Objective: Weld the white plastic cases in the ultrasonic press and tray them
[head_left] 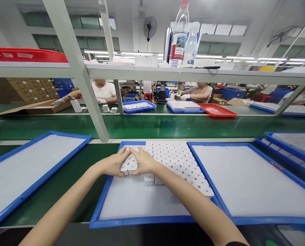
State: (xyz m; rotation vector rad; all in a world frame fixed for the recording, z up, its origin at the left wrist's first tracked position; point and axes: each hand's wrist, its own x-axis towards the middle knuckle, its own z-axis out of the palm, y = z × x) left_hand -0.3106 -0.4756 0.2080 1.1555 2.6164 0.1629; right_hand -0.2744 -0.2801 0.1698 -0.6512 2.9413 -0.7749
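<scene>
My left hand (115,163) and my right hand (143,162) curve round a small cluster of white rounded-square blocks (129,164), thumbs at the near side and fingers at the far side. Both hands are closed on this cluster, over the left part of a blue-rimmed tray (127,222) lined in white. To the right, many more white blocks (178,155) stand in tight rows in the same tray, each with a small dark slot on top. My right forearm hides some of the near blocks. What the white blocks are exactly I cannot tell.
Blue trays with white liners lie left (42,174) and right (260,181); stacked trays (293,150) stand far right. A shelf post (78,71) rises beyond my tray. Behind runs a green conveyor belt (152,127), with co-workers (103,91) across it. Bottles (178,44) stand on the shelf overhead.
</scene>
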